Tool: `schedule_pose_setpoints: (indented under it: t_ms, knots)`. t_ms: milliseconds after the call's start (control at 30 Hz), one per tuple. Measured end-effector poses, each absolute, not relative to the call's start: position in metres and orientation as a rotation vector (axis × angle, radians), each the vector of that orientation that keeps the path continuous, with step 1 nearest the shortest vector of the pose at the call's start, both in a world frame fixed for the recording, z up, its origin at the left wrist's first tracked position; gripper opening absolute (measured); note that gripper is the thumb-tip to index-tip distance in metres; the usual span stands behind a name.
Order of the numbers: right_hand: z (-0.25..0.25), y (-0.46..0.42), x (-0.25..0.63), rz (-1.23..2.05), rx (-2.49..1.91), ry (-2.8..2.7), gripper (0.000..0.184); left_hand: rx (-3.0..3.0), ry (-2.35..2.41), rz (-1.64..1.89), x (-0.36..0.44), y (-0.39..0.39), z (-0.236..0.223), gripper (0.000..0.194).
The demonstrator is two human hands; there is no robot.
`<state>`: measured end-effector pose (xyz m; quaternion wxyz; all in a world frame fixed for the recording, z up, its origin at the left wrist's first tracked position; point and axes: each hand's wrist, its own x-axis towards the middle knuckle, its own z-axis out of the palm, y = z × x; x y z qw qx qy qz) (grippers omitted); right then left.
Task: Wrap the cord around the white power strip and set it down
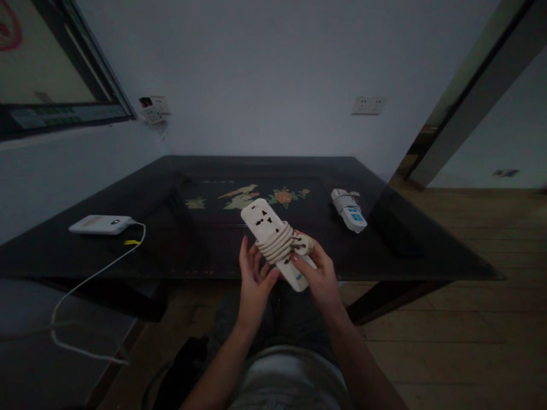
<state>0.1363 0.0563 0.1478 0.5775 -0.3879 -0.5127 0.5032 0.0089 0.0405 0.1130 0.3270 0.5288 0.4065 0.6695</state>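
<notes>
In the head view a white power strip (265, 221) is held slanted above the table's front edge, its sockets facing up. A white cord (276, 243) is wound several times round its middle. The cord's plug (302, 245) lies at the strip's right side, prongs showing. My right hand (318, 276) grips the strip's lower right part beside the plug, thumb on top. Along the left side, my left hand (255, 279) supports the strip with curled fingers, its thumb at the lower edge. Part of these fingers is hidden behind the strip.
On the dark table (213, 250), a second power strip (354, 218) with a wound cord lies right. A white power bank-like device (102, 224) with a cable (102, 267) hanging over the edge lies left. A dark flat object (397, 236) sits right. Wall sockets (368, 106) are behind.
</notes>
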Motion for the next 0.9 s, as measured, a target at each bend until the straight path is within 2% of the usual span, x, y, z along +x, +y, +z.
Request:
schedule_pose_setpoints:
  t_ms: [100, 267, 533, 700, 800, 900]
  knots:
    - [0.148, 0.050, 0.128, 1.226, -0.866, -1.190, 0.044, 1.300, 0.931, 1.699, 0.016, 0.045, 0.113, 0.091]
    - [0.144, 0.044, 0.119, 1.212, -0.858, -1.217, 0.042, 1.117, 0.973, 1.771, 0.020, 0.047, 0.123, 0.085]
    - [0.140, 0.043, 0.122, 0.910, -0.921, -1.359, 0.035, 0.929, 0.817, 1.843, 0.017, 0.044, 0.130, 0.090]
    - [0.145, 0.042, 0.125, 0.929, -0.873, -1.260, 0.027, 0.852, 0.832, 1.807, 0.019, 0.042, 0.132, 0.091]
    - [0.140, 0.042, 0.123, 0.936, -0.904, -1.304, 0.031, 0.776, 0.850, 1.805, 0.019, 0.043, 0.132, 0.090]
    - [0.132, 0.040, 0.118, 0.805, -0.938, -1.405, 0.040, 0.699, 0.832, 1.826, 0.019, 0.044, 0.132, 0.087]
